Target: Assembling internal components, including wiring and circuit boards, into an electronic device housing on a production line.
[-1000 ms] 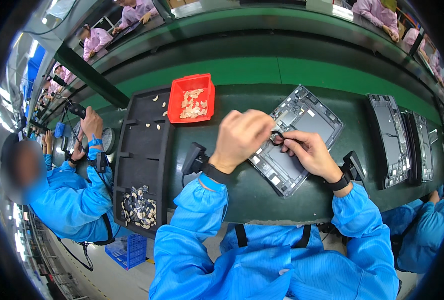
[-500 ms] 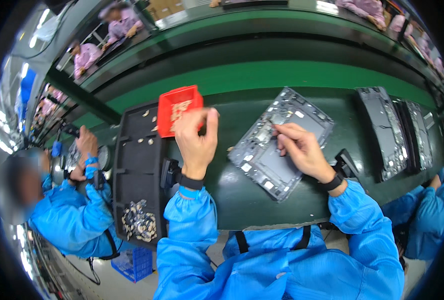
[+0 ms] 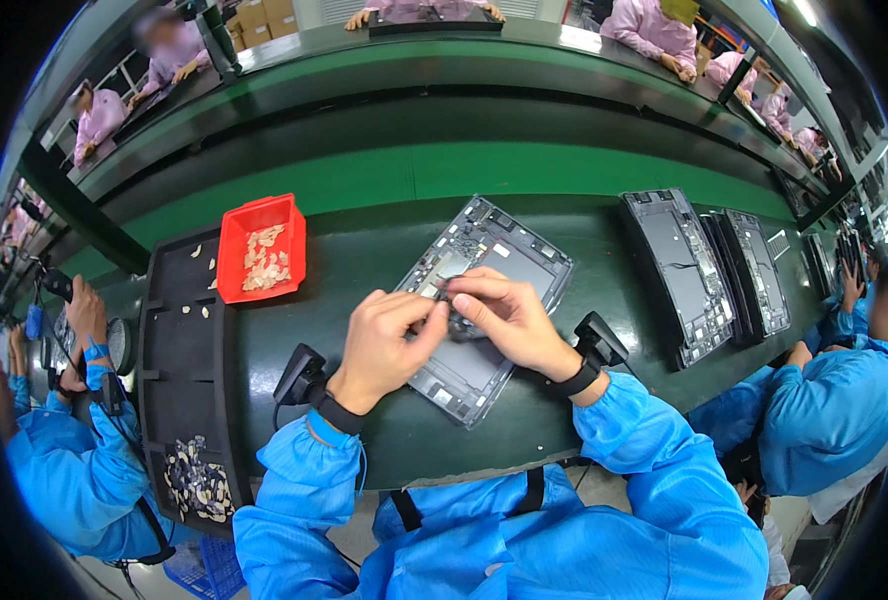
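Observation:
An opened tablet [image 3: 525, 262] lies slanted on the green bench, its circuit board and grey inner panel showing. Over its middle, my left hand [image 3: 389, 342] and my right hand [image 3: 512, 318] meet with their fingertips almost touching. Both are closed in a pinch, thumb against fingers. Something small and dark shows between the fingertips, too small to make out. Left of my hands stands a red bin [image 3: 230, 256] holding small beige pieces [image 3: 266, 262].
A black compartment tray [image 3: 182, 375] sits on the left, with a heap of small dark and beige scraps [image 3: 197, 482] at its near end. Opened tablets [image 3: 679, 275] lean in stacks on the right. Co-workers in blue sit on both sides.
My left hand has come away from the red bin and over the tablet, meeting my right hand there. The whole view has shifted, with bench things now further left.

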{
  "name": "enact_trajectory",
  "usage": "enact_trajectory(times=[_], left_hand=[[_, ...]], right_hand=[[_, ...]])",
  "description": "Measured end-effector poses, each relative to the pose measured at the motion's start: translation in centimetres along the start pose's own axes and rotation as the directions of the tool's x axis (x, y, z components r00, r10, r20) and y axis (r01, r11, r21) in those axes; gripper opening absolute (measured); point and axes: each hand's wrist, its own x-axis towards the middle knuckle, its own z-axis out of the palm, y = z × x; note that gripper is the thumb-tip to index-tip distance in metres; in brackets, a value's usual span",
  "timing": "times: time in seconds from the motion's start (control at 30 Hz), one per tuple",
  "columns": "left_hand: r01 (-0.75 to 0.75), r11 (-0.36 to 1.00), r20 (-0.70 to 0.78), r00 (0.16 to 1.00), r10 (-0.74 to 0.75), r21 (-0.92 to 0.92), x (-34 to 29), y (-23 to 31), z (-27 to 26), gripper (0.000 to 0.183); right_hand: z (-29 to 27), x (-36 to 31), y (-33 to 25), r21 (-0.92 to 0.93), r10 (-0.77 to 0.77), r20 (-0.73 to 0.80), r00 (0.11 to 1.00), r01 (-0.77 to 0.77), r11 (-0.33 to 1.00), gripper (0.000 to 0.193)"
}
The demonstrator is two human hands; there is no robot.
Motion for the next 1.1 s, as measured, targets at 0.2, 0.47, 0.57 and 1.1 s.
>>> enact_trajectory(times=[0.2,0.47,0.57,1.1], left_hand=[[0.057,0.992,0.124,0.990,-0.070,0.109,0.3,2.5,-1.3,0.035],[-0.524,0.818,-0.439,0.809,0.390,-0.239,2.5,10.8,-11.6,0.117],[-0.474,0.837,-0.469,0.825,0.314,-0.272,0.9,10.8,-10.6,0.117],[-0.524,0.822,-0.505,0.783,0.363,-0.223,1.3,10.7,-11.3,0.118]], right_hand=[[-0.6,-0.2,0.0,0.309,0.090,0.002,0.996,-0.086,0.947,0.016],[-1.1,0.5,-0.2,0.314,0.228,0.065,0.971,-0.237,0.919,0.020],[-1.3,0.9,0.2,0.334,0.204,0.093,0.975,-0.223,0.916,0.019],[-1.9,-0.3,-0.2,0.277,0.222,0.076,0.972,-0.234,0.932,0.019]])
